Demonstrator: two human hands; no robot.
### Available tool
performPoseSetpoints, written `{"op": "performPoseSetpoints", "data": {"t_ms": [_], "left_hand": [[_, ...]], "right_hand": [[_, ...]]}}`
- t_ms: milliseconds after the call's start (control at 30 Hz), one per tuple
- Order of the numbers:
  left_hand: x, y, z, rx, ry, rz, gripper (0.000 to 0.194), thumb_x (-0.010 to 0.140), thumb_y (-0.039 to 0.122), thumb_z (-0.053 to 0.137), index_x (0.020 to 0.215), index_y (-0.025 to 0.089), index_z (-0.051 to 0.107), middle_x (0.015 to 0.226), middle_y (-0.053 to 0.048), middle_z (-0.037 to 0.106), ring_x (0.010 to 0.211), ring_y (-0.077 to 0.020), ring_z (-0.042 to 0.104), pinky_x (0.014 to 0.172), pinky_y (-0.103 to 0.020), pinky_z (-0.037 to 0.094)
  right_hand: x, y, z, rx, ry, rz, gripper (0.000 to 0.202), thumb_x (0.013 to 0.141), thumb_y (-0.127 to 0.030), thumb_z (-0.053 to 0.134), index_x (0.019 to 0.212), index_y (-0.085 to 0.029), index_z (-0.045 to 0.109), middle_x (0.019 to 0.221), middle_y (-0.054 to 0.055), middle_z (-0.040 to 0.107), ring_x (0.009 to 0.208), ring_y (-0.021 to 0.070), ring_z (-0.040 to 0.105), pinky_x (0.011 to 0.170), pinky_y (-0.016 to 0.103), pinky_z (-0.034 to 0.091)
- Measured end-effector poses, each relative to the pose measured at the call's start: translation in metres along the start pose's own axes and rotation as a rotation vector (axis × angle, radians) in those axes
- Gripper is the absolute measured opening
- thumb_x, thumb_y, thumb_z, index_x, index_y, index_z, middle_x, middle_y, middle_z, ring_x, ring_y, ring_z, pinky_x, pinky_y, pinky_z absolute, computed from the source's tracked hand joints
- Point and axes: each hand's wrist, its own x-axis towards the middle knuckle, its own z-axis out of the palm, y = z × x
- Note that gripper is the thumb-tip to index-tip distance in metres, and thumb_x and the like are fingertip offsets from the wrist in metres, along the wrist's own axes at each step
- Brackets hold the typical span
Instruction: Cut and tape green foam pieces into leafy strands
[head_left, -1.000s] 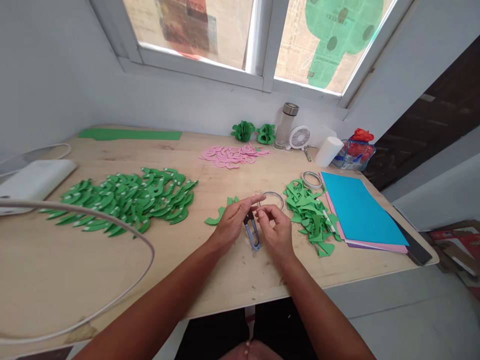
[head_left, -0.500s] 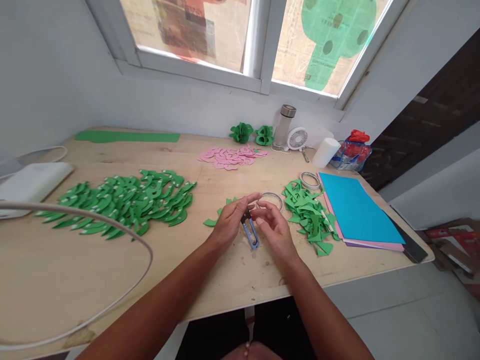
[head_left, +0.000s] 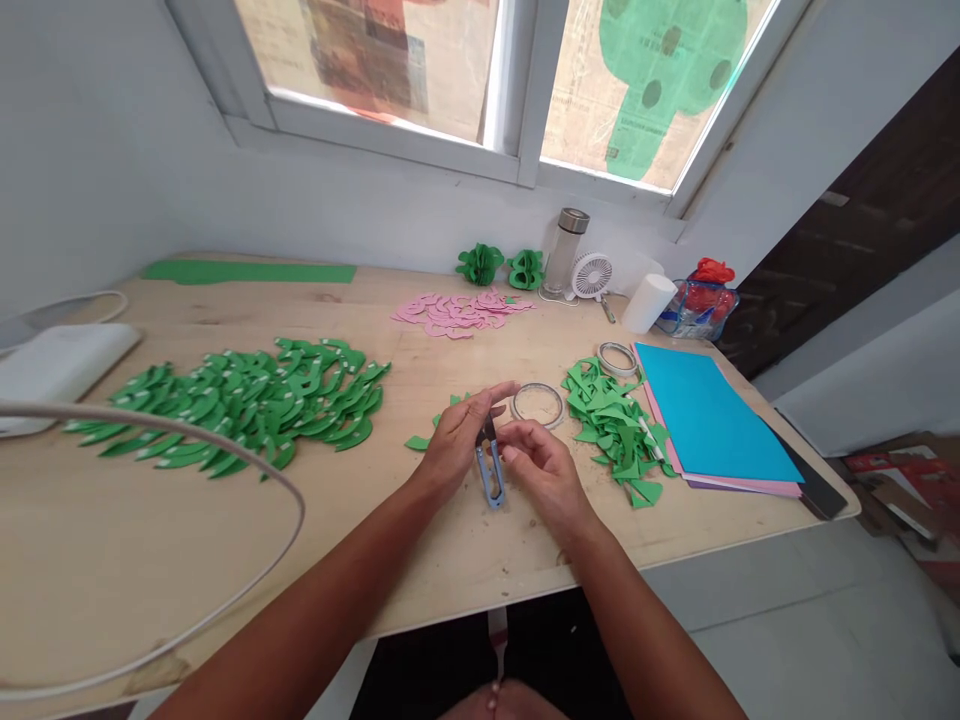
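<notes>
Near the front middle of the table, my left hand [head_left: 455, 440] is closed around the dark end of small blue snips [head_left: 491, 475]; their handle loop points down toward me. Just right of the snips, my right hand [head_left: 546, 468] has its fingers curled close to them, and whatever its fingertips pinch is hidden. Behind my hands lies a roll of tape [head_left: 538, 405]. A few green paper pieces [head_left: 418, 442] show beside my left hand.
Green cut-outs [head_left: 247, 410] spread on the left, with a white cable arching in front. Green scraps [head_left: 619, 430] and blue sheets [head_left: 712, 420] lie right. Pink cut-outs [head_left: 457, 312], green paper balls [head_left: 480, 264], a bottle [head_left: 565, 255] and a fan [head_left: 592, 276] are at the back.
The snips have shifted slightly left and toward me, now hanging more upright. My right hand's fingers have curled in and lowered, uncovering more of the tape roll.
</notes>
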Motion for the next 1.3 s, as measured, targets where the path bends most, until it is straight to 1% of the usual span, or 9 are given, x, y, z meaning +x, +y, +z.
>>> {"op": "performPoseSetpoints", "data": {"t_ms": [100,333,533,633,767,933,1067,1200,1300], "left_hand": [[0.0,0.001,0.002,0.02,-0.011,0.016,0.051,0.089,0.051,0.04,0.122,0.017,0.061,0.132,-0.009,0.057,0.125,-0.0258,0.049,0.107,-0.043,0.037],[-0.004,0.003,0.007,0.019,-0.041,0.012,0.052,0.088,0.053,0.042,0.122,0.019,0.061,0.133,-0.009,0.057,0.127,-0.0275,0.046,0.105,-0.043,0.038],[-0.001,0.004,0.007,-0.017,0.039,0.001,0.066,0.087,0.054,0.042,0.141,0.017,0.038,0.133,-0.015,0.055,0.127,-0.027,0.047,0.102,-0.042,0.038],[0.0,0.005,0.006,-0.012,0.099,-0.047,0.067,0.084,0.051,0.05,0.14,0.017,0.039,0.129,-0.016,0.058,0.126,-0.0271,0.048,0.1,-0.041,0.04],[0.001,0.003,0.006,-0.016,0.138,-0.093,0.065,0.079,0.047,0.057,0.135,0.016,0.045,0.125,-0.016,0.061,0.122,-0.0279,0.05,0.098,-0.041,0.041],[0.0,0.001,0.006,-0.052,0.189,-0.111,0.06,0.076,0.039,0.062,0.13,0.016,0.05,0.118,-0.014,0.065,0.119,-0.0273,0.053,0.098,-0.042,0.042],[0.001,0.003,0.004,-0.165,0.187,-0.137,0.056,0.074,0.037,0.065,0.125,0.016,0.054,0.108,-0.012,0.069,0.11,-0.0255,0.059,0.096,-0.042,0.044],[0.0,0.007,0.003,-0.203,0.175,-0.115,0.052,0.075,0.035,0.064,0.123,0.015,0.056,0.102,-0.011,0.07,0.105,-0.0249,0.062,0.094,-0.043,0.045],[-0.002,0.009,0.003,-0.064,0.15,0.0,0.045,0.079,0.033,0.06,0.12,0.016,0.058,0.106,-0.011,0.069,0.107,-0.0253,0.06,0.095,-0.044,0.045]], "right_hand": [[-0.004,-0.003,0.001,-0.015,-0.024,0.034,0.016,0.077,-0.036,0.062,0.084,-0.021,0.065,0.085,0.003,0.068,0.08,0.0168,0.064,0.075,0.031,0.053],[-0.007,-0.002,-0.002,-0.001,0.011,0.102,0.019,0.077,-0.036,0.063,0.085,-0.021,0.07,0.085,0.004,0.07,0.079,0.0163,0.063,0.074,0.03,0.051],[-0.006,-0.013,-0.036,-0.122,0.169,0.114,0.018,0.077,-0.035,0.062,0.082,-0.019,0.071,0.084,0.004,0.07,0.074,0.0146,0.061,0.071,0.027,0.048],[-0.001,-0.019,-0.055,-0.237,0.264,0.124,0.022,0.075,-0.038,0.063,0.08,-0.018,0.071,0.078,0.005,0.07,0.07,0.0153,0.059,0.067,0.027,0.047],[0.009,-0.017,-0.069,-0.323,0.283,0.148,0.026,0.076,-0.04,0.061,0.08,-0.016,0.07,0.076,0.005,0.069,0.07,0.0169,0.06,0.064,0.028,0.046],[0.02,-0.006,-0.072,-0.475,0.198,0.137,0.026,0.078,-0.039,0.057,0.078,-0.016,0.068,0.072,0.003,0.066,0.064,0.0154,0.058,0.058,0.025,0.041],[0.024,0.0,-0.07,-0.729,0.137,0.085,0.024,0.081,-0.036,0.052,0.076,-0.018,0.067,0.063,0.0,0.062,0.056,0.0139,0.053,0.053,0.024,0.036],[0.022,-0.001,-0.068,-0.895,0.179,-0.019,0.022,0.082,-0.032,0.05,0.078,-0.019,0.067,0.077,0.004,0.068,0.067,0.0167,0.059,0.062,0.027,0.041],[0.024,-0.007,-0.064,-0.819,0.223,-0.08,0.021,0.082,-0.031,0.051,0.082,-0.019,0.068,0.087,0.006,0.07,0.076,0.0187,0.062,0.07,0.029,0.045]]}}
